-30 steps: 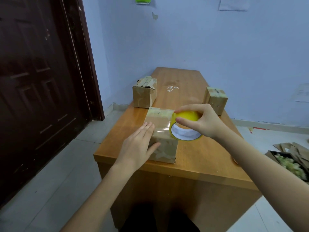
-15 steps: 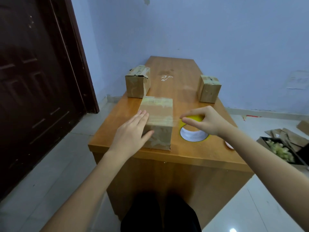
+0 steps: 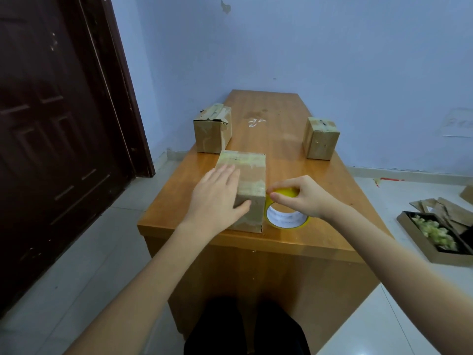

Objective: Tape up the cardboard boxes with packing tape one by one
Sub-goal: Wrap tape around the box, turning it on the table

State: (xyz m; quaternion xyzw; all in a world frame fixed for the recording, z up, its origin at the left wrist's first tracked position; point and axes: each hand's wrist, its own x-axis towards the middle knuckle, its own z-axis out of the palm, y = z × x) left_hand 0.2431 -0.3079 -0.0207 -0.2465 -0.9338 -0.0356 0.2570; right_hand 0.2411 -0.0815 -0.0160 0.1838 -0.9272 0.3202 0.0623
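Observation:
A cardboard box with clear tape across its top stands near the front edge of the wooden desk. My left hand lies flat on the box's top and left side, thumb against its near face. Right beside the box a yellow roll of packing tape rests on the desk, its white core facing me. My right hand grips the roll's upper rim, next to the box's right edge. Two more boxes stand farther back: one at the left, one at the right.
A dark wooden door stands to the left of the desk. On the tiled floor at the right lie an open tray box with pale green filler and flat cardboard scraps. A scrap of tape sticks to the desk's middle.
My right hand lowered the tape roll from above the box down onto the desk, right beside the box. My left hand stayed on the box.

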